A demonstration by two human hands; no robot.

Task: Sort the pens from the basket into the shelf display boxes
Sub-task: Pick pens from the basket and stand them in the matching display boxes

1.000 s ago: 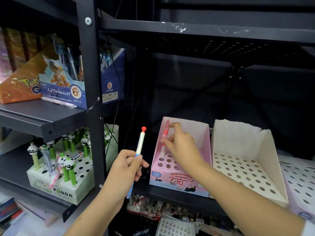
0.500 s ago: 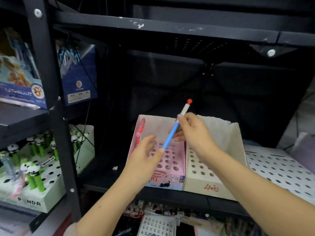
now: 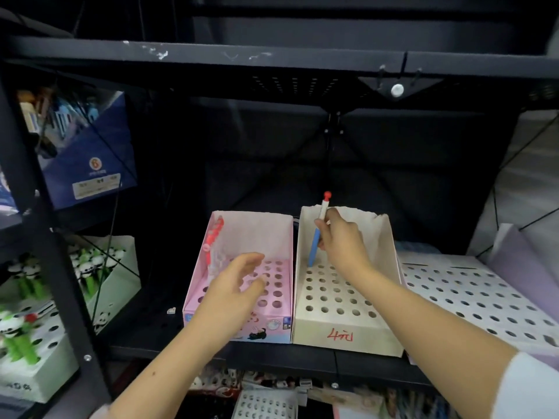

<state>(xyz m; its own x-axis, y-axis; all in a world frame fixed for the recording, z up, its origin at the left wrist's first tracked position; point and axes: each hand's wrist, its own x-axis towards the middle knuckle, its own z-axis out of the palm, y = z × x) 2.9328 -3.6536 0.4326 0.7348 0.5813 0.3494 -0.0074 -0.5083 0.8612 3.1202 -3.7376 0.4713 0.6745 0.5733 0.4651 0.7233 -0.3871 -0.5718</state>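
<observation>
From the head camera, the right hand (image 3: pixel 343 240) pinches a blue pen (image 3: pixel 317 237) between thumb and fingers near its upper half. The pen has a white top and a small red knob, stands almost upright with a slight lean to the right, and its lower tip sits at a hole in the back left corner of the cream box (image 3: pixel 348 337). That box has a perforated top and red handwriting on its front face.

The left hand (image 3: pixel 239 285) hovers above the pink box (image 3: pixel 193 297) with its fingers loosely spread and relaxed, holding nothing. The pink box stands just beside the cream box, touching or nearly touching it on its left. A pink pen (image 3: pixel 211 240) stands upright in a hole at the back left corner of the pink box, against its wall.

Both boxes sit on a black metal shelf (image 3: pixel 272 355). To the right of the cream box lies a white perforated box (image 3: pixel 484 300), partly cut off by the frame edge. On the far left, behind a black upright post, a green box (image 3: pixel 27 373) holds panda-topped pens (image 3: pixel 18 337), blurred. Above it on a higher shelf stands a dark blue box (image 3: pixel 90 158) with pens in it.
</observation>
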